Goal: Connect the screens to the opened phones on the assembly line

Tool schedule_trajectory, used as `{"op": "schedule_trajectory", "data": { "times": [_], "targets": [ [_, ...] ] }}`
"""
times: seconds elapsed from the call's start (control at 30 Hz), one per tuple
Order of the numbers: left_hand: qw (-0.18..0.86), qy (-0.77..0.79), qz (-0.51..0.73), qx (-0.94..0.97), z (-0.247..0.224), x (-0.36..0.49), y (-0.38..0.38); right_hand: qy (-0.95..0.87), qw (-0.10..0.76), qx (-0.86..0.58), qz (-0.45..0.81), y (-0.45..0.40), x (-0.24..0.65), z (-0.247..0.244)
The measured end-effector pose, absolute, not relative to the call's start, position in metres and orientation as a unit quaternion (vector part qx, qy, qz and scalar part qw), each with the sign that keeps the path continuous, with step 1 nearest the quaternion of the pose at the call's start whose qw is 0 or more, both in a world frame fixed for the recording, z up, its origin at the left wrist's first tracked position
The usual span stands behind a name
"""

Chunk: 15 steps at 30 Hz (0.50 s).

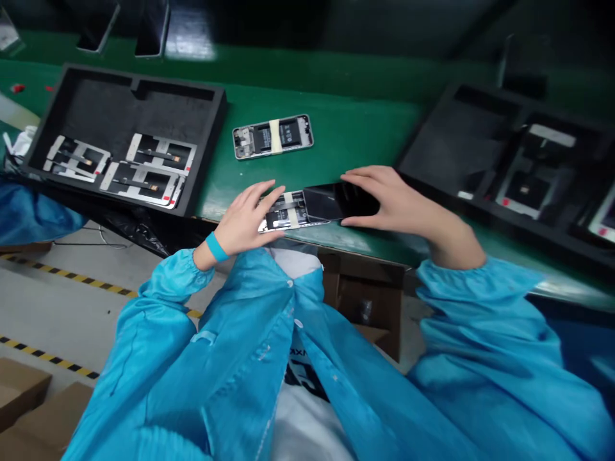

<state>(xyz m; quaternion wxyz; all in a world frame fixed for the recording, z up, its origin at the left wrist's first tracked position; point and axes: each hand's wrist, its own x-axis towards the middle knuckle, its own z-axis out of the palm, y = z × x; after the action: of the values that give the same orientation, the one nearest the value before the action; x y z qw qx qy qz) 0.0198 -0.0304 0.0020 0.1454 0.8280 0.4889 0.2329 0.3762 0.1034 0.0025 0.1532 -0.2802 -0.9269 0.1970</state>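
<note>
An opened phone body lies at the front edge of the green bench, with its battery and a pale strip across it in sight. My left hand is closed round its left end, thumb on the near side and fingers on the far side. A black glossy screen panel covers the right part of the body. My right hand grips the panel's right end between thumb and fingers. Whether the panel touches the body all along I cannot tell. Behind lies another opened phone body with a pale strip round its battery.
A black foam tray with several screen panels stands at left. At right is another dark tray holding more panels. Several dark phones stand at the back left. Cardboard boxes sit on the floor.
</note>
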Motion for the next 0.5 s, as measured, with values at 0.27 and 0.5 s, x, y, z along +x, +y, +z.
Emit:
{"op": "schedule_trajectory", "data": {
  "times": [0.27,0.5],
  "targets": [
    [0.111,0.495,0.143,0.850,0.013,0.038,-0.021,-0.919,0.160,-0.284,0.223,0.101,0.377,0.004],
    [0.135,0.451,0.186,0.862,0.013,0.031,-0.014,-0.910,0.171,-0.290,0.242,0.097,0.376,0.003]
  ]
}}
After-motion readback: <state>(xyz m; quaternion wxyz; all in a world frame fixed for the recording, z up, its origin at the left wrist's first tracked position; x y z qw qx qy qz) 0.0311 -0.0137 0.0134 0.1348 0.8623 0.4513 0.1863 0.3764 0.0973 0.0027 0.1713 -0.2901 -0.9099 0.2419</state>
